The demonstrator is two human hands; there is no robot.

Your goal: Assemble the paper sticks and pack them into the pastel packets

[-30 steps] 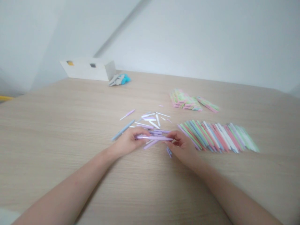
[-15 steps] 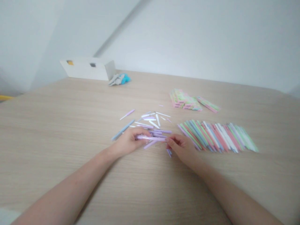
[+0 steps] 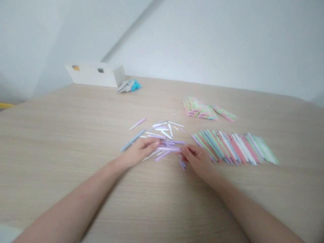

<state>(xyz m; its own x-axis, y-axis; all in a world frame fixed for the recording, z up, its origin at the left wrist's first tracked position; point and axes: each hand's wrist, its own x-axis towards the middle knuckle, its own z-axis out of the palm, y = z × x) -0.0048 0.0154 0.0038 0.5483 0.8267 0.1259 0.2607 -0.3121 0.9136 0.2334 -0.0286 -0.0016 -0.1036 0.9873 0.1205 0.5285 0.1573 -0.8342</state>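
Note:
A slim light purple pen [image 3: 169,149] lies level between my hands, just above the table. My left hand [image 3: 140,151] pinches its left end between thumb and fingers. At the right end, my right hand [image 3: 196,158] grips the tip with closed fingers. Under and behind it are loose purple pen parts [image 3: 176,142] and white pen parts [image 3: 161,129], partly hidden by my fingers. Small dark purple pieces [image 3: 182,164] lie beside my right hand. A grey-blue pen [image 3: 133,140] rests just beyond my left hand.
A slanted row of pastel pens [image 3: 234,147] lies to the right. Behind it are stacked pink and green boxes [image 3: 198,108] and one separate box [image 3: 224,113]. A white box [image 3: 93,75] and grey-blue gloves [image 3: 129,86] sit at the back left, near the wall.
My left thumb and fingers have shifted slightly on the pen's left end, and the pen has moved a little to the right. My right hand has barely moved.

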